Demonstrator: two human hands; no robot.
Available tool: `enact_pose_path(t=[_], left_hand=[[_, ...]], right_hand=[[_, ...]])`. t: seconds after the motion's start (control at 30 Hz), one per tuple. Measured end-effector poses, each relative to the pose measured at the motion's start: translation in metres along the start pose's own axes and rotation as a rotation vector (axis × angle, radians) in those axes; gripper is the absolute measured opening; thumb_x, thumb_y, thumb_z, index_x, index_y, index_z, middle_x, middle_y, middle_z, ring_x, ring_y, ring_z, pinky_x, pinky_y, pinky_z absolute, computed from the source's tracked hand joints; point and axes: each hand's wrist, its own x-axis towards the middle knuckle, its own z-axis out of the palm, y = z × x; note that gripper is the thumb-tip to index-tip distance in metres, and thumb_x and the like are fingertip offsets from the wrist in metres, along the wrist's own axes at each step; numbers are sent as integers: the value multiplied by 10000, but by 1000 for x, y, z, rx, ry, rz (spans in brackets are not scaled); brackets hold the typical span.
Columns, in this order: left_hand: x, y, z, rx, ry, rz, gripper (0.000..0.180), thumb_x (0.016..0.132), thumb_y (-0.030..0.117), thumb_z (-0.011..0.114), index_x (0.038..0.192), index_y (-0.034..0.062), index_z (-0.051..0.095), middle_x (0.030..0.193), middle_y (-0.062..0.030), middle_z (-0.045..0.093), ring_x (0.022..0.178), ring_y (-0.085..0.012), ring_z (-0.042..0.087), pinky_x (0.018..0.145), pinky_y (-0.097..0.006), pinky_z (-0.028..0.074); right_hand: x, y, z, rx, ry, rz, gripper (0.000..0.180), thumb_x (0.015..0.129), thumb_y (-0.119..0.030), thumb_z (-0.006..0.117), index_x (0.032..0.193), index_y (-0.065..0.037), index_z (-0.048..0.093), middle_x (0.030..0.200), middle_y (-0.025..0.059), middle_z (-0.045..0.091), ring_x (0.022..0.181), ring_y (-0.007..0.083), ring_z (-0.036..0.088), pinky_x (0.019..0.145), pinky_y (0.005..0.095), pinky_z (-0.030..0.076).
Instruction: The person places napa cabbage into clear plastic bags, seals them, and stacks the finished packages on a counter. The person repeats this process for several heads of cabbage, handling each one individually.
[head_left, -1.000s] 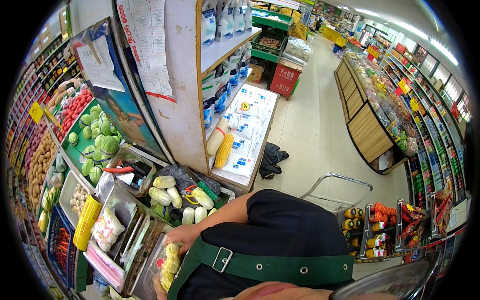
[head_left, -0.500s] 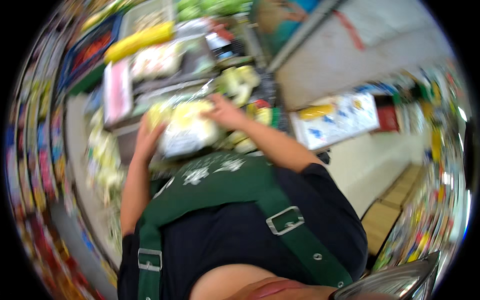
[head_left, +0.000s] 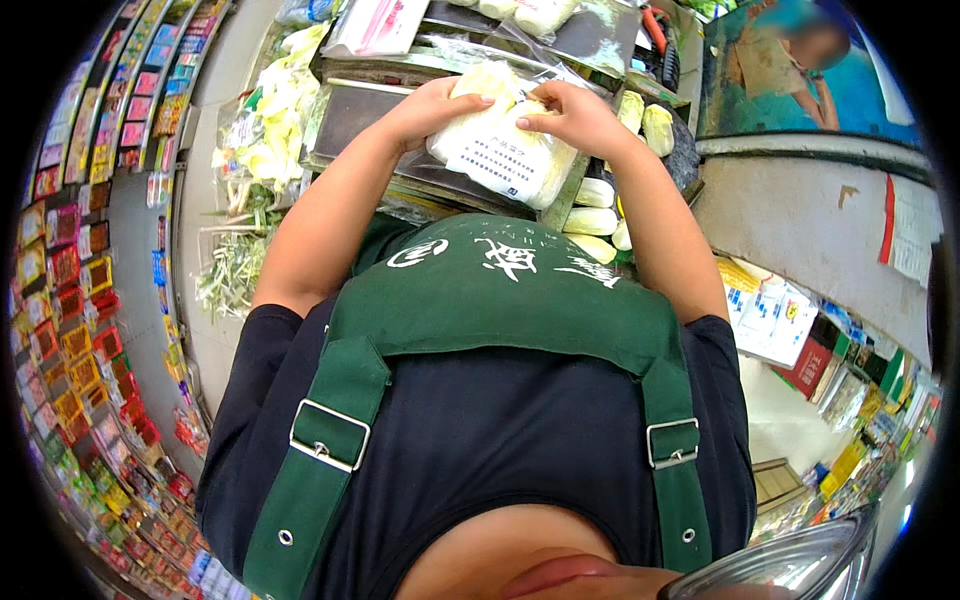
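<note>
A clear plastic bag of pale yellow cabbage, with blue print on its front, is between my hands above a dark stand. My left hand grips its left side, thumb laid across the top. On the other side my right hand pinches the bag's upper part, with thumb and fingers closed on the plastic. Loose clear film rises past the right fingers. The fingertips behind the bag are hidden.
Small pale cabbages lie right of the bag. Stripped leaves and green trimmings are on the floor at left. A white package with a pink stripe is at the far side. Shelves of packets line the left.
The view has turned, and surroundings sit differently in the picture. My hands still hold the bag; my right thumb now lies over its top, and the printed face shows more clearly.
</note>
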Motion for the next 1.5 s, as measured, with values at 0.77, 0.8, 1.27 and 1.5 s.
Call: enact_pose_path(t=[0.77,0.8,1.27,1.5], left_hand=[[-40,-30,10,-167,7,-193,491,1008,351,504,1308,-38,521,1196,-136,638,1058,-183,632,883,-313,532],[-41,-27,15,-194,37,-168,487,1011,349,499,1307,-37,521,1199,-135,637,1063,-179,628,886,-309,526],[-23,6,12,-68,314,153,274,958,238,637,1124,22,673,855,3,642,763,-82,572,742,-238,490],[-13,-20,0,15,301,177,153,926,162,674,1001,28,665,848,13,648,754,-66,557,696,-222,448]], right_hand=[[-11,16,50,623,-74,-11,173,929,-153,671,1003,-24,583,840,-41,554,759,31,479,681,211,423],[-8,13,46,566,-99,-2,210,917,-159,685,1037,-20,581,862,-33,562,786,42,496,705,220,434],[-10,-1,36,539,-5,-8,462,818,-260,787,1198,-39,644,911,25,676,821,82,578,741,255,484],[-11,-20,42,609,130,-86,304,860,-183,740,1117,-29,690,928,33,688,846,89,596,750,251,489]])
